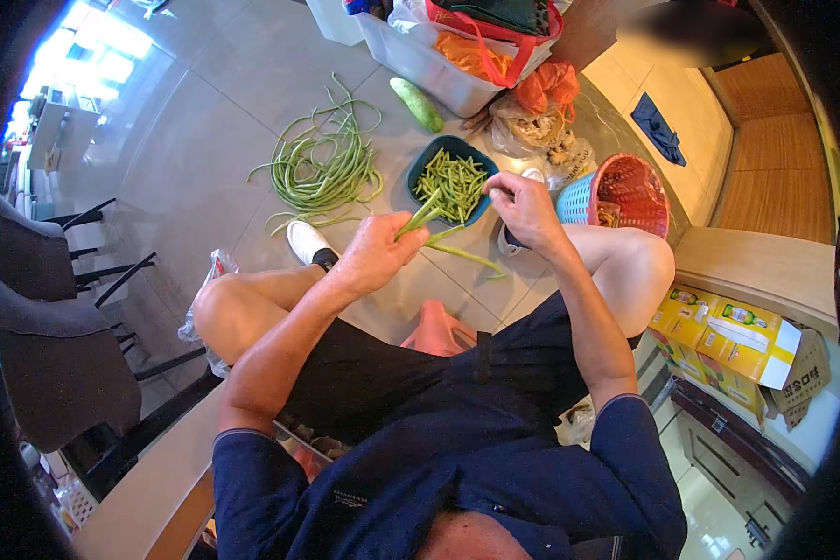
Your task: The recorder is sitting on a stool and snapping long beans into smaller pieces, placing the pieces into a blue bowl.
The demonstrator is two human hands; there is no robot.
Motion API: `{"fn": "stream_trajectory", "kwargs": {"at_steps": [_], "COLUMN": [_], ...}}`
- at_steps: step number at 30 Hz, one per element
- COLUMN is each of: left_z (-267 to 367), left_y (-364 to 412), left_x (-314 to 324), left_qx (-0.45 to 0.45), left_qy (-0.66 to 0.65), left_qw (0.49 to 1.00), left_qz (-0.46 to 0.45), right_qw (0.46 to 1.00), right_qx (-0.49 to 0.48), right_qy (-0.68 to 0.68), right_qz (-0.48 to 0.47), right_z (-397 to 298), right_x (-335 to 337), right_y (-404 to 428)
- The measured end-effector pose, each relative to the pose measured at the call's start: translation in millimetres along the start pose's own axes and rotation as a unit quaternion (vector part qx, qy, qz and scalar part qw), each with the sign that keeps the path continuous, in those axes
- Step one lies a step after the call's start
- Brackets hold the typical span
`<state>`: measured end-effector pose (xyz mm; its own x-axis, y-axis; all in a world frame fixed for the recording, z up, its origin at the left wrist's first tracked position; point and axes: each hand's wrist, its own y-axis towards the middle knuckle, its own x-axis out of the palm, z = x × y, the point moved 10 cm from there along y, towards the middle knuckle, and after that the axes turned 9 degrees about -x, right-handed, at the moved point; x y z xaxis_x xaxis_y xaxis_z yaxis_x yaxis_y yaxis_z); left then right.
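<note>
Several long green beans are in my left hand; their short ends stick up past the thumb and one longer bean trails to the right. My right hand is raised at the right rim of a dark blue plastic basin, its thumb and forefinger close together; whether something small is between them cannot be told. Cut pieces of green bean fill the basin. On the floor to its left lies a loose coiled heap of long beans. A pale green cucumber or gourd lies behind the basin.
A translucent plastic bin holds bags at the back. Plastic bags and a blue-and-red slotted basket stand by my right knee. A pink plastic stool is between my thighs. Dark chairs are at left, yellow cartons at right.
</note>
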<state>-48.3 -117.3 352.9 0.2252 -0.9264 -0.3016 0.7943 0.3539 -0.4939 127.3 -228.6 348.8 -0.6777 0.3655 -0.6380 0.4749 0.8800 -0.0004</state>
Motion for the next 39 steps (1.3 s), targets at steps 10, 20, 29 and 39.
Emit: {"fn": "stream_trajectory", "kwargs": {"at_steps": [10, 20, 29, 39], "left_z": [-8, -10, -13, -9], "left_y": [5, 9, 12, 6], "left_x": [10, 27, 42, 49], "left_qx": [-0.074, -0.112, -0.109, -0.132], "left_qy": [-0.060, -0.105, -0.113, -0.472], "left_qw": [0.993, 0.985, 0.986, 0.843], "left_qz": [-0.065, -0.084, -0.057, -0.221], "right_qw": [0.957, 0.961, 0.975, 0.877], "right_qx": [-0.266, -0.253, 0.087, 0.258], "right_qy": [0.004, -0.088, 0.097, -0.376], "right_qz": [-0.117, -0.063, 0.178, 0.152], "right_z": [-96, -85, 17, 139], "right_x": [28, 39, 1, -203], "right_y": [-18, -24, -18, -82]}}
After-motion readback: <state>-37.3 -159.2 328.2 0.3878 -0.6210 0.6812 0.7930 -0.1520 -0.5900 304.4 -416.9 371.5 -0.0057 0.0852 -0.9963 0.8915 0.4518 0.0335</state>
